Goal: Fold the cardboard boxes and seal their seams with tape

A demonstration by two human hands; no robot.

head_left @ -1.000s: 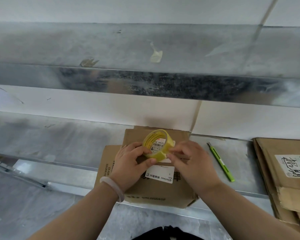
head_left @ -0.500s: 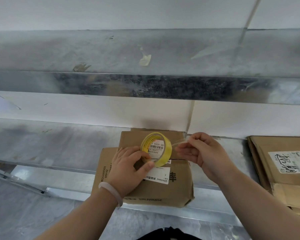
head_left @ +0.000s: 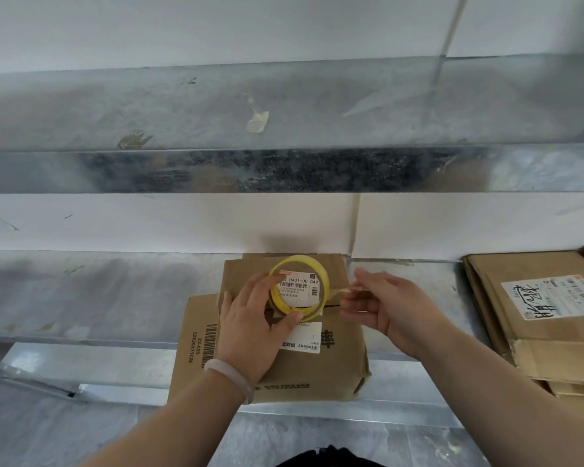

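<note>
Nearest, a pale bracelet (head_left: 230,374) circles the left wrist, above the desk's (head_left: 98,298) near edge. A closed cardboard box (head_left: 317,365) lies under both hands, its front face close to that edge, resting partly on a flattened carton (head_left: 196,345) that juts out left of the left hand. The left hand (head_left: 250,328) curls round the yellow tape roll (head_left: 283,302), holding it upright just above the box's flap seam. The right hand (head_left: 385,308) pinches the free end of the tape strip (head_left: 338,293), drawn out taut from the roll. Bare metal desk stretches well left of the left hand; a stack of flat cardboard (head_left: 536,315) lies right of the right hand, apart from it. Beyond the hands, the box's far edge meets the white wall (head_left: 182,224).
</note>
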